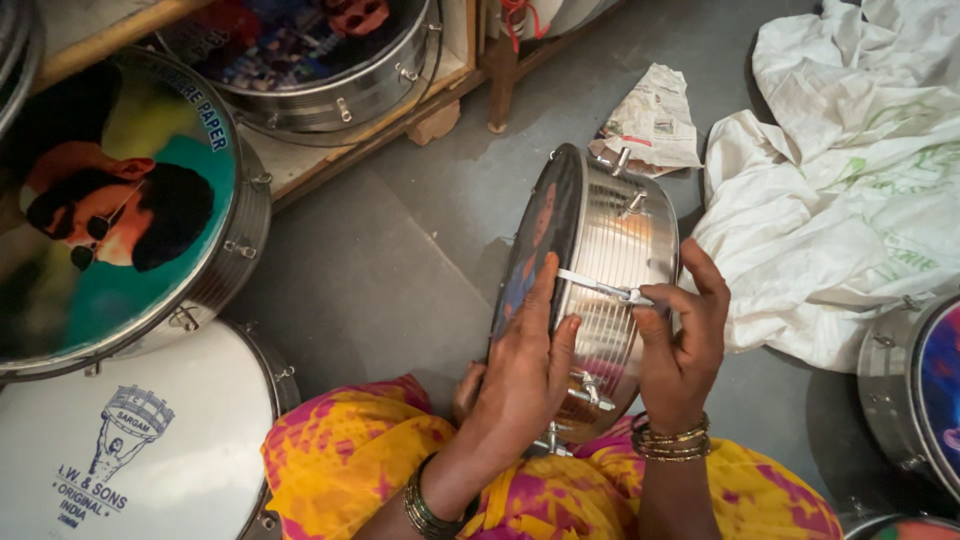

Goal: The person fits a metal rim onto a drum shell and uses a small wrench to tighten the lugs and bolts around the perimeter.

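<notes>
While hands steady drum (tension rod pinched).

The near rim of the small metal drum is being covered by the left hand; the right-side drum is being cut off at the frame's edge.
</notes>
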